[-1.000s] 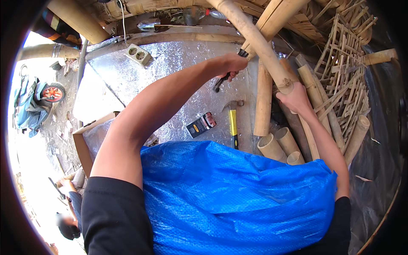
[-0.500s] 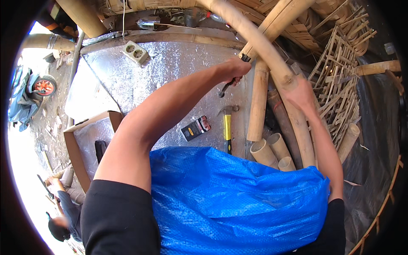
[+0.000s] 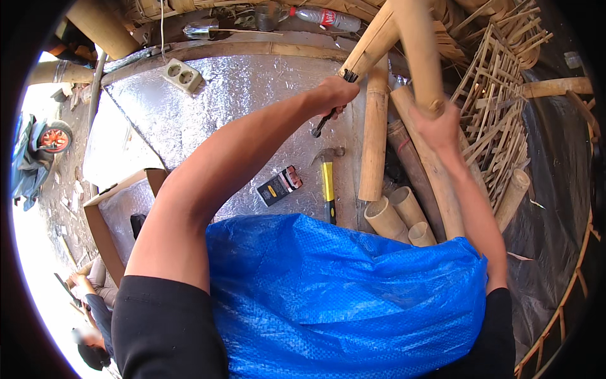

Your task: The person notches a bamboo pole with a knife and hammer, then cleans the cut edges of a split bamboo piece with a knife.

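Observation:
My left hand [image 3: 339, 96] is closed around a dark, slim tool [image 3: 322, 126] of unclear kind, whose upper end meets the lower end of a slanted bamboo pole [image 3: 372, 47]. To the right, my right hand [image 3: 439, 129] wraps the lower end of a thick bamboo piece [image 3: 424, 60], blurred by motion. This piece stands nearly upright and overlaps the slanted pole in the picture; I cannot tell whether they touch. Below my left hand, a yellow-handled claw hammer [image 3: 327, 183] lies on the silvery sheet. A small dark box [image 3: 279, 186] lies beside it.
Several bamboo lengths [image 3: 374, 145] and cut tubes [image 3: 386, 220] lie at right, near a split-bamboo lattice [image 3: 495, 107]. A socket block [image 3: 182, 76] and cardboard box [image 3: 104, 234] are at left. Blue tarp [image 3: 347, 303] covers my lap. Another person [image 3: 95, 335] sits at lower left.
The thick bamboo piece in my right hand has swung from leaning far left to nearly upright. My left hand keeps its grip on the dark tool. The whole view has shifted slightly.

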{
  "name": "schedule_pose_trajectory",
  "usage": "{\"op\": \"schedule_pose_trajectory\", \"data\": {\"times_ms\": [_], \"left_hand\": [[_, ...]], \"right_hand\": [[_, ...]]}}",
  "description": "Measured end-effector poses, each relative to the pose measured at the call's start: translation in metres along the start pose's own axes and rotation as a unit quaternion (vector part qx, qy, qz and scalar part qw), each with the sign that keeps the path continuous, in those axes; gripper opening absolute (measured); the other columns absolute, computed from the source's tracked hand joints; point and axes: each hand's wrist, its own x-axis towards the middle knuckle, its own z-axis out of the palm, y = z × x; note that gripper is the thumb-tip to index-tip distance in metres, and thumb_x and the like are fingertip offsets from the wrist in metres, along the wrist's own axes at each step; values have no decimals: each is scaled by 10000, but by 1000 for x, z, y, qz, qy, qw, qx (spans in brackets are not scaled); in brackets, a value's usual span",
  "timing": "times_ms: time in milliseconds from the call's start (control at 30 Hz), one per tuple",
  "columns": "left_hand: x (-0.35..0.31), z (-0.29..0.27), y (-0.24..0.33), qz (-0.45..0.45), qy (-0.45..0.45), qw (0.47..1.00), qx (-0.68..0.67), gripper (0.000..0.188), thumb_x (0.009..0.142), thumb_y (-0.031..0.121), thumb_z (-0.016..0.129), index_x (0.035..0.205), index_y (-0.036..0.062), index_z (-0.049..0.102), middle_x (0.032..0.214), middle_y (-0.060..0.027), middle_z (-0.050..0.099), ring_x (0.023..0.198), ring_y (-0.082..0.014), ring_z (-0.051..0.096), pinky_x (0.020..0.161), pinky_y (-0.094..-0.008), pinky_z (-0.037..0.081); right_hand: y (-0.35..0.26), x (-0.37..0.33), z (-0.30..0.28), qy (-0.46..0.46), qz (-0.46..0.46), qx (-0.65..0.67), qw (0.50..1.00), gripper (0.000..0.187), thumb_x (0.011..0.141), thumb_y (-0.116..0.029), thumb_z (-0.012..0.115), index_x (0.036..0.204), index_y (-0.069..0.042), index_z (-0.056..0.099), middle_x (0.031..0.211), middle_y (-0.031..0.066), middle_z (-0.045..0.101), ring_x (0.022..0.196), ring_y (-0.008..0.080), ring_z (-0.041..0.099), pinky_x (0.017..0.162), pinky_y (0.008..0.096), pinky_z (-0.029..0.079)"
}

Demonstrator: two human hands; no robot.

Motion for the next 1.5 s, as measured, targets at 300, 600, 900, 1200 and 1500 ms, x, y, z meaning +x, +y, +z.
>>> {"op": "schedule_pose_trajectory", "data": {"times_ms": [300, 600, 900, 1200, 1500], "left_hand": [[24, 4, 4, 11, 51, 999, 14, 243, 850, 197, 523, 727, -10, 562, 593, -141, 564, 460, -232, 554, 378, -402, 425], [11, -13, 12, 6, 16, 996, 83, 322, 946, 337, 502, 790, 60, 453, 601, -47, 409, 473, -158, 396, 414, -363, 299], [1, -36, 8, 7, -9, 998, 60, 184, 870, 172, 431, 707, 85, 432, 601, -35, 361, 472, -157, 343, 409, -356, 279], [10, -17, 8, -6, -63, 995, 78, 292, 936, 285, 435, 730, 79, 430, 590, -32, 365, 447, -159, 326, 435, -346, 321], [14, -31, 25, -78, -62, 990, 102, 192, 872, 216, 424, 707, 125, 387, 552, -1, 286, 434, -133, 253, 427, -351, 285]], "right_hand": [[-28, 33, -20, -27, 10, -74, 997, 366, 769, -302, 752, 1008, -28, 720, 913, 238, 727, 882, 403, 714, 763, 456, 560], [-26, 40, -22, -71, 22, -152, 986, 381, 718, -274, 790, 994, -20, 726, 916, 228, 726, 888, 381, 720, 786, 424, 562], [-19, 27, -10, -72, 38, -300, 950, 451, 768, -354, 780, 1061, -22, 699, 844, 213, 729, 803, 352, 733, 747, 436, 581], [21, 24, -5, -136, 78, -322, 934, 429, 708, -296, 793, 1018, -10, 720, 866, 249, 721, 847, 337, 737, 808, 438, 580], [-14, 31, 8, -64, 0, -35, 997, 264, 759, -227, 752, 866, 13, 725, 747, 72, 707, 667, 168, 657, 633, 327, 527]]}}
